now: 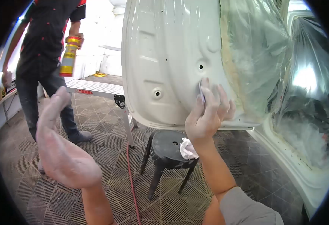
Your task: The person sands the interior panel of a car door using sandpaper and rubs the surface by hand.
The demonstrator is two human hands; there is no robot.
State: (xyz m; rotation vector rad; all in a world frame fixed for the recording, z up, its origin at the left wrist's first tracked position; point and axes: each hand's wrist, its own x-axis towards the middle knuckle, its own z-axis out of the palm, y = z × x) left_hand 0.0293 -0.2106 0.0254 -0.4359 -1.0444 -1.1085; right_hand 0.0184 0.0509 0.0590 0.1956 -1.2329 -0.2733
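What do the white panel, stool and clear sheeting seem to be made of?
White panel: probably painted metal; glossy reflections, pressed recesses. Stool: likely plastic, dull black, with a moulded-looking seat. Clear sheeting: apparently thin plastic film, wrinkled and see-through.

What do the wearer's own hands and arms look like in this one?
The left hand and right hand are gloveless and bare-wristed, and look coated with pale powder. The left forearm is bare as far as it shows; the right forearm is bare up to a plain grey sleeve.
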